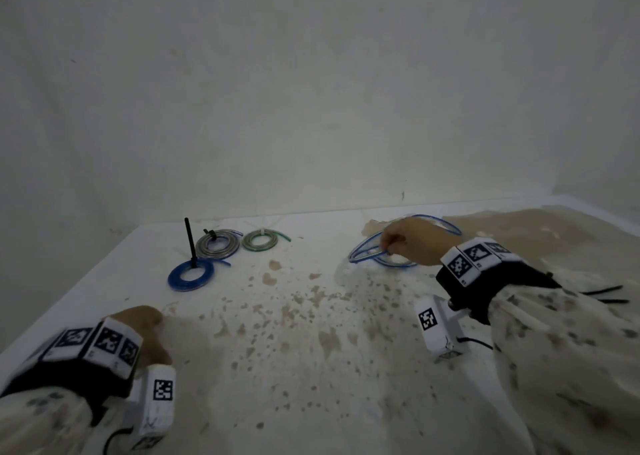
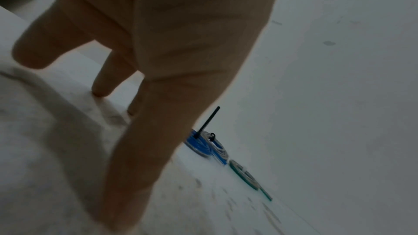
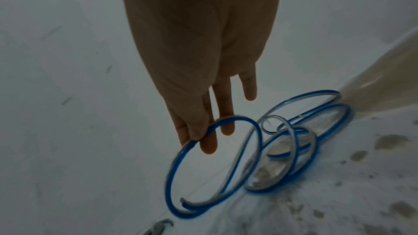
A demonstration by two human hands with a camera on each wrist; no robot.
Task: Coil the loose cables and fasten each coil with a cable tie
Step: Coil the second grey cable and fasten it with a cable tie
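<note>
The right hand (image 3: 199,71) pinches one loop of the loose blue cable (image 3: 260,151) at the far right of the counter (image 1: 311,368), likely to gather it into a coil. The left hand (image 1: 145,330) rests near the front edge, fingers (image 2: 106,81) relaxed and empty. Three tied coils (image 1: 218,245) sit far left, out of the way.

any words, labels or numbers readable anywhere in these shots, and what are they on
None can be read.
Left wrist band: black-and-white square code markers, with tiny marks beneath them too blurred to read.
Right wrist band: the same kind of markers; small marks at their edges too small to read.
Cables, ties, table and wall: no text visible.
</note>
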